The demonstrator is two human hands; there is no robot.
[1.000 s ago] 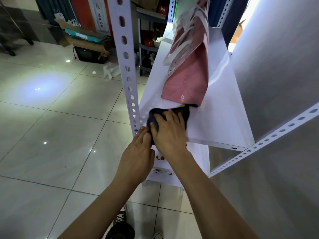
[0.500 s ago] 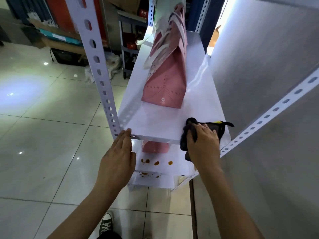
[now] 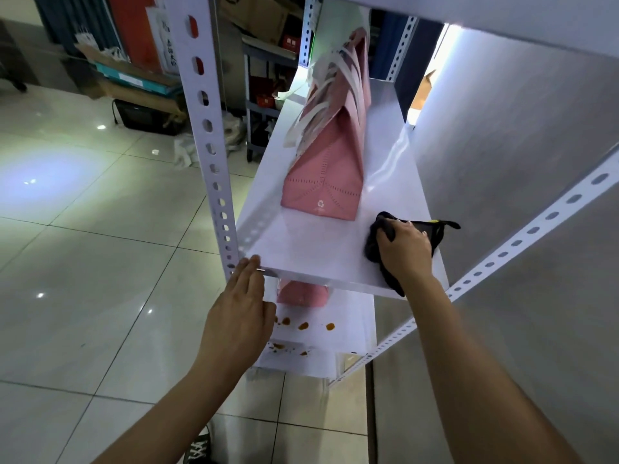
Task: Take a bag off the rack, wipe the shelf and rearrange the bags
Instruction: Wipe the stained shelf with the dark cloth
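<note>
We observe a stack of flat pink paper bags [image 3: 326, 169] lying on the white metal shelf [image 3: 301, 249] of a slotted-angle rack. Their long axis runs along the shelf's length, away from us; the folded bottoms point toward us and the white ribbon handles [image 3: 311, 118] point to the far end. The nearest bag bottom carries a small white recycling symbol [image 3: 321, 204]; the small print under it is too small to read.

The right hand [image 3: 403, 251] presses a crumpled black cloth [image 3: 385, 242] with a yellow tag onto the shelf near its front right corner, fingers curled over the cloth, just beside the bags and not touching them. The left hand [image 3: 239, 316] is flat with straight fingers, its fingertips [image 3: 251, 262] touching the shelf's front left corner beside the perforated white upright [image 3: 209, 135].

On the lower shelf [image 3: 348, 316] we see another pink bag [image 3: 301, 293] and several brown spots [image 3: 303, 325]. Red signage with white characters [image 3: 167, 38] stands in the background, not legible.
</note>
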